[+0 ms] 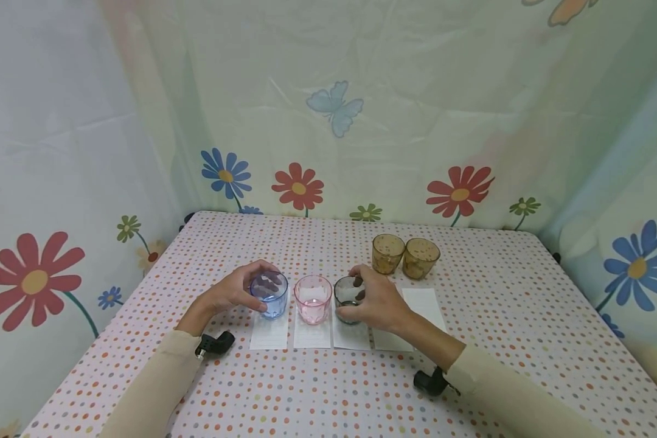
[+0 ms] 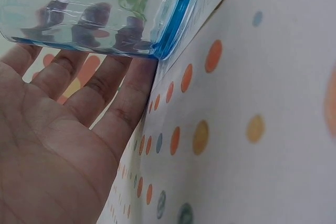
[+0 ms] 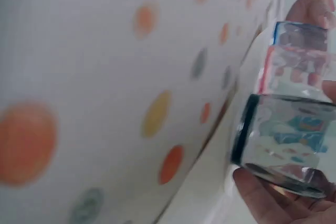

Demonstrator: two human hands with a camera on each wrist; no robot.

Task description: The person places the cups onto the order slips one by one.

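Observation:
My left hand (image 1: 239,288) grips a clear blue glass (image 1: 274,304), thumb at its near side and fingers round the far side. In the left wrist view the fingers show through the blue glass (image 2: 94,24), whose base sits at the paper. My right hand (image 1: 380,301) holds a smoky grey glass (image 1: 346,296) the same way. The right wrist view shows this grey glass (image 3: 286,135) standing on paper, fingers along its side. Between the two hands a pink glass (image 1: 313,307) stands untouched, in line with the others.
White paper sheets (image 1: 269,336) lie in a row under and beside the glasses; one more sheet (image 1: 424,304) is partly behind the right forearm. Two amber glasses (image 1: 387,250) (image 1: 420,258) stand together at the back right. The dotted tablecloth (image 1: 285,389) meets a flowered curtain.

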